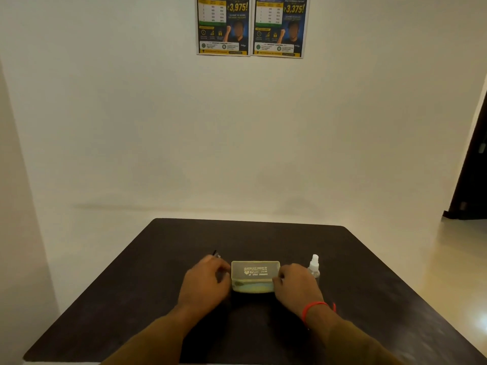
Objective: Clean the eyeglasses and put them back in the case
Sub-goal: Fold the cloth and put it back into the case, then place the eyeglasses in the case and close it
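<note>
A translucent yellowish eyeglass case [255, 275] stands in the middle of the dark table [131, 299], its lid raised toward me with printed text showing. My left hand [207, 279] rests against the case's left end with fingers curled. My right hand [296, 285], a red thread on its wrist, grips the case's right end. A thin dark piece with a shiny tip [216, 254], possibly part of the eyeglasses, sticks out just beyond my left hand; the rest is hidden. A small clear spray bottle [314, 267] stands upright right of the case.
The table has rounded far corners and sits against a plain cream wall. Two posters [250, 25] hang high on the wall. A dark door frame [471, 167] is at the right, with pale floor beside the table.
</note>
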